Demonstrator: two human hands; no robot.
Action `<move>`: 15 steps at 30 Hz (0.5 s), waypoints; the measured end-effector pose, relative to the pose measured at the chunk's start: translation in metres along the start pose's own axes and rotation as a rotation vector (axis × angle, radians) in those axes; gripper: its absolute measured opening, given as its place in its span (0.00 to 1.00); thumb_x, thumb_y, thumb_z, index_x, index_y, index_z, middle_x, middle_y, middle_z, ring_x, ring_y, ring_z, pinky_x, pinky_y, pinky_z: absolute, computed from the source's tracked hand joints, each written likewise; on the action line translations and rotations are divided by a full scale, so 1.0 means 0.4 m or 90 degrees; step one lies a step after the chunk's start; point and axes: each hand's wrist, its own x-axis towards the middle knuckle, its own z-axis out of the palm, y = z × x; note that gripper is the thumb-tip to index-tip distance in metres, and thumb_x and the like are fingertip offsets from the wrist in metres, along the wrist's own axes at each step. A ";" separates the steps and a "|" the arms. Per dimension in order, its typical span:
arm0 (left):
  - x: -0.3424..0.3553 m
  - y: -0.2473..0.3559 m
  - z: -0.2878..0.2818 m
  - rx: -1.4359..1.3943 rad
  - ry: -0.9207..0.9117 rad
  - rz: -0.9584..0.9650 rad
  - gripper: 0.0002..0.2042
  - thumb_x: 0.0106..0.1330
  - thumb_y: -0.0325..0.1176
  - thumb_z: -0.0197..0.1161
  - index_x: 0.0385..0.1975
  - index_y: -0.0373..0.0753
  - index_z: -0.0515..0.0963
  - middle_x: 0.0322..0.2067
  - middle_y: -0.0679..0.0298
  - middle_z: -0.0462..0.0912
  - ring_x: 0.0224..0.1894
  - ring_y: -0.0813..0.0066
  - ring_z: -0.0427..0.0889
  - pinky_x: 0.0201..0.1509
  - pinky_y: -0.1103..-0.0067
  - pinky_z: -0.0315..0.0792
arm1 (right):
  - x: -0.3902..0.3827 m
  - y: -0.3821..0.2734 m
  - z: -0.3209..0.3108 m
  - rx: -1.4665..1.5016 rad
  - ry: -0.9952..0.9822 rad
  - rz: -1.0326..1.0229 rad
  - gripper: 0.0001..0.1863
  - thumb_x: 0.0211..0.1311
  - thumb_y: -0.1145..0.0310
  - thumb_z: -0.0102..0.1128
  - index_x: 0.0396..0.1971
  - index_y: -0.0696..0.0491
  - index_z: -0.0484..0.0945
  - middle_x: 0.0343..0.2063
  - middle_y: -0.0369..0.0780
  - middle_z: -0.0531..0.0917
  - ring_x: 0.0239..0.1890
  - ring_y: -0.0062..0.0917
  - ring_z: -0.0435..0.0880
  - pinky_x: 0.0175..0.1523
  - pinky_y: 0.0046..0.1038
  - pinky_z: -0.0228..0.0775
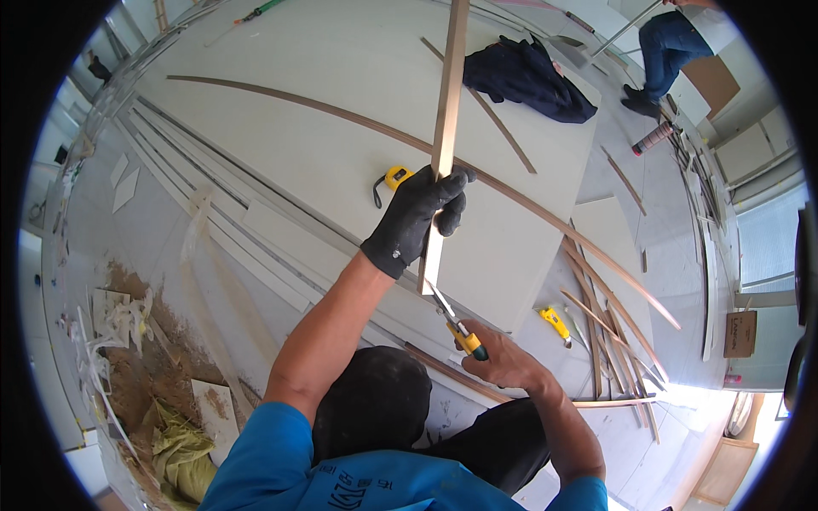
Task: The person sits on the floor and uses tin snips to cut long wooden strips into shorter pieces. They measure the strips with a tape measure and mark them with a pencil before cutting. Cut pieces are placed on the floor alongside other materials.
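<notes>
Item: strip (448,102), wood, square-edged, held lengthwise in front of the person, above the board (307,51); near end just ahead of the knees, far end running past the top edge of my view.

Left hand (417,213): black glove; fingers closed around the strip toward its near end.

Right hand (504,356): bare; closed on a tool (467,339), yellow and dark green handle, metal front. The tip is at the strip's near end; I cannot tell whether it touches.

On the board: tape measure (397,177), yellow and black, just beyond the left hand; long brown lath (341,113), crossing behind the strip and past the board's right edge; dark jacket (528,81), crumpled.

Right of the board, on the floor: cutter (555,325), yellow; loose pile of laths (609,319).

Left: pale trims (226,223), roughly parallel; farther out, sack (181,456), yellowish.

Far right: carton (740,333), brown; above, another person (669,49), blue trousers.
</notes>
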 end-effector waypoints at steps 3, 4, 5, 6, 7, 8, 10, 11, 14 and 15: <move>0.000 -0.004 0.001 -0.001 0.007 0.008 0.16 0.69 0.41 0.63 0.46 0.35 0.76 0.20 0.71 0.72 0.16 0.86 0.69 0.19 0.87 0.63 | 0.003 -0.006 -0.006 -0.005 -0.025 0.022 0.26 0.55 0.66 0.55 0.54 0.58 0.67 0.41 0.51 0.79 0.43 0.41 0.78 0.54 0.37 0.67; 0.000 -0.004 0.000 -0.001 0.009 0.009 0.16 0.69 0.41 0.63 0.46 0.35 0.76 0.19 0.71 0.72 0.16 0.86 0.69 0.19 0.87 0.63 | 0.004 -0.003 -0.006 -0.004 -0.028 0.021 0.28 0.55 0.65 0.55 0.56 0.59 0.66 0.41 0.54 0.78 0.43 0.45 0.78 0.53 0.39 0.66; 0.000 -0.005 0.000 -0.001 0.011 0.008 0.16 0.69 0.42 0.63 0.46 0.35 0.76 0.19 0.71 0.72 0.16 0.86 0.68 0.20 0.87 0.63 | 0.003 -0.002 -0.007 -0.003 -0.031 0.021 0.30 0.55 0.65 0.54 0.58 0.60 0.64 0.41 0.56 0.78 0.42 0.48 0.77 0.52 0.40 0.66; 0.000 -0.006 0.000 -0.001 0.013 0.008 0.16 0.69 0.42 0.62 0.46 0.35 0.76 0.19 0.72 0.71 0.16 0.86 0.68 0.20 0.87 0.62 | 0.002 -0.002 -0.008 -0.001 -0.033 0.018 0.30 0.55 0.65 0.55 0.58 0.60 0.64 0.41 0.56 0.78 0.43 0.49 0.77 0.53 0.40 0.66; -0.001 -0.005 -0.001 0.003 0.013 0.014 0.16 0.69 0.42 0.62 0.46 0.35 0.76 0.19 0.72 0.71 0.16 0.86 0.68 0.20 0.87 0.62 | 0.001 -0.003 -0.010 0.001 -0.035 0.015 0.30 0.55 0.65 0.55 0.59 0.60 0.64 0.41 0.57 0.77 0.43 0.49 0.77 0.53 0.40 0.66; -0.002 -0.004 -0.001 0.006 0.013 0.019 0.16 0.69 0.42 0.62 0.46 0.35 0.76 0.19 0.72 0.71 0.16 0.86 0.67 0.20 0.87 0.62 | -0.001 -0.003 -0.010 0.004 -0.037 0.012 0.31 0.55 0.65 0.55 0.59 0.60 0.64 0.42 0.57 0.77 0.44 0.49 0.77 0.53 0.40 0.66; 0.000 -0.002 -0.001 0.009 0.011 0.026 0.16 0.69 0.42 0.62 0.46 0.36 0.76 0.19 0.72 0.70 0.16 0.86 0.67 0.20 0.87 0.62 | -0.003 0.006 -0.005 0.003 -0.022 0.001 0.31 0.55 0.64 0.55 0.60 0.60 0.64 0.43 0.57 0.77 0.45 0.49 0.77 0.55 0.40 0.66; 0.000 -0.001 0.000 0.009 0.009 0.027 0.16 0.69 0.43 0.62 0.46 0.36 0.76 0.18 0.72 0.70 0.16 0.86 0.66 0.20 0.87 0.61 | -0.003 0.008 -0.002 0.003 -0.016 -0.005 0.32 0.55 0.64 0.55 0.60 0.60 0.64 0.43 0.58 0.77 0.46 0.49 0.77 0.55 0.40 0.66; -0.005 -0.004 0.005 0.009 0.012 0.027 0.16 0.69 0.42 0.62 0.46 0.36 0.76 0.18 0.72 0.70 0.16 0.86 0.66 0.20 0.87 0.61 | 0.000 0.008 -0.001 0.006 -0.041 0.011 0.33 0.55 0.63 0.55 0.60 0.60 0.63 0.45 0.58 0.77 0.48 0.49 0.77 0.57 0.40 0.65; -0.007 -0.006 0.005 0.009 0.014 0.026 0.16 0.69 0.42 0.62 0.46 0.36 0.76 0.18 0.72 0.70 0.16 0.86 0.66 0.20 0.87 0.61 | 0.000 0.007 -0.001 0.003 -0.042 0.012 0.33 0.54 0.63 0.55 0.60 0.60 0.64 0.45 0.58 0.77 0.48 0.49 0.77 0.57 0.39 0.65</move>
